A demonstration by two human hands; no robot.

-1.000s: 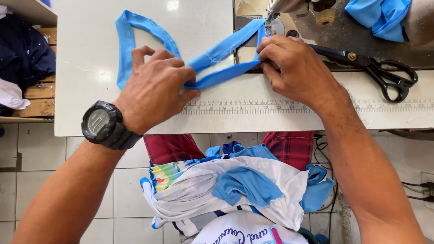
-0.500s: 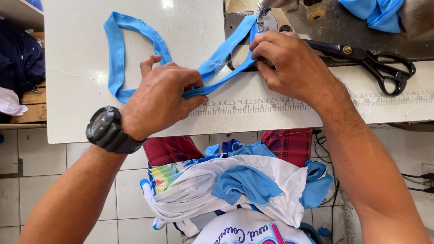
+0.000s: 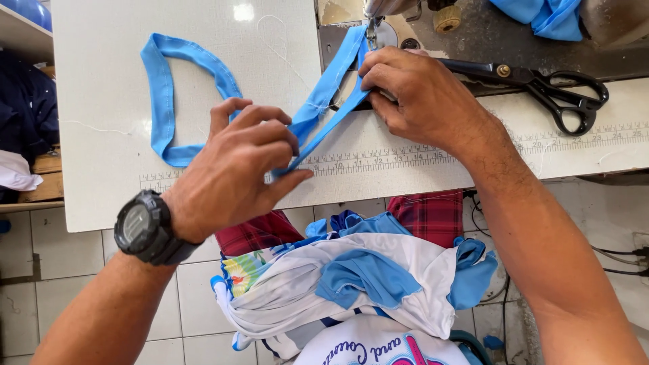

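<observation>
The blue fabric band (image 3: 318,115) runs from the sewing machine needle (image 3: 371,30) at the surface's far edge toward its near edge. The right hand (image 3: 422,94) pinches the band just beside the needle — fingertips could get caught. The left hand (image 3: 236,169) grips the band's lower stretch, knuckles up; uneven tension could skew the fold.

The left hand (image 3: 240,165) pinches a blue fabric strip (image 3: 162,101) on the white table (image 3: 101,176), and the right hand (image 3: 422,94) presses the same strip just below the sewing machine needle (image 3: 371,30). Black scissors (image 3: 541,84) lie right of that needle, touching the right hand's back.
</observation>
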